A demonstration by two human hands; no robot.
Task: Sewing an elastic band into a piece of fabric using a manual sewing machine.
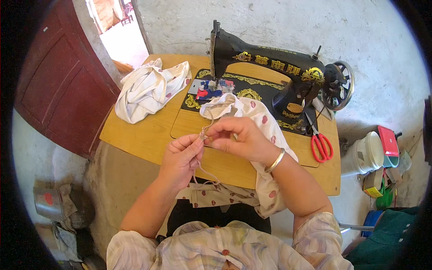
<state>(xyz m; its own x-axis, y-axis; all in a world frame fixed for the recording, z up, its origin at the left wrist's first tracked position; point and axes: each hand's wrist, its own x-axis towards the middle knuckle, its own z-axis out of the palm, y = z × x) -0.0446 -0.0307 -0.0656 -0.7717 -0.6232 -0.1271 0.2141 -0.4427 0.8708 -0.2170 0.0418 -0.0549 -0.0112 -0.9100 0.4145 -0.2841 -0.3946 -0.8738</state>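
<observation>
A light brown wooden table point(139, 135) stands by a pale wall point(180, 27). A dark red door point(58, 81) is on the far left, next to a bright doorway point(121, 40). A black sewing machine point(265, 56) with gold pictures sits on the far side of the table, with bits of coloured rag point(216, 89) under its needle end. A white bundle of cloth point(148, 92) lies on the left of the table. Scissors point(321, 146) with red handles lie on the right.

On the floor to the right is a white bucket point(362, 155); I cannot tell what is in it. Just beside it is a green bin point(393, 161) with a red thing point(388, 140) at its top. Near on the left is a grey bin point(49, 198) with a rag point(67, 204) hanging on it.

Both hands are up over the near part of the table, tips close together. The left hand point(185, 157) pinches a thin string point(208, 172), which dangles below it. The right hand point(231, 135) has bent fingers and pinches the string too. A spotted cloth point(269, 128) runs from by the machine, under the right arm, and over the near edge.
</observation>
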